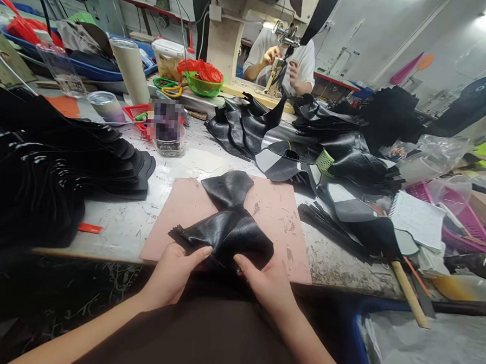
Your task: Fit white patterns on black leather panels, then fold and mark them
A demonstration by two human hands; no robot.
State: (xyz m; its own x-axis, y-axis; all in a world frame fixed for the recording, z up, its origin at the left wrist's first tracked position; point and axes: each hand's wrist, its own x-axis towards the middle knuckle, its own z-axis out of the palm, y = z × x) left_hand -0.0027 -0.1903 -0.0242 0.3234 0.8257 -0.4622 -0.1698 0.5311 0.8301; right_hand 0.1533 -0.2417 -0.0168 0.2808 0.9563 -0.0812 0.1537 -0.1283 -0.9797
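Observation:
A black leather piece [232, 230], narrow at its middle and wide at both ends, lies over the pink board [163, 216] at the front of the bench. My left hand [179, 271] grips its near left edge, thumb on top and fingers underneath. On the near right edge, my right hand [264, 278] holds the same piece, also with the thumb above; its other fingers are hidden beneath. The near part of the leather is raised and creased between my thumbs, while the far part rests on the board.
Stacked black pieces [64, 172] fill the left side. More black leather parts [246, 122] lie behind and to the right, near a wooden-handled tool [410, 294] and a notebook [416, 218]. A co-worker [302, 65] sits behind the sewing machine [224, 40]. A clear cup [167, 145] stands back left.

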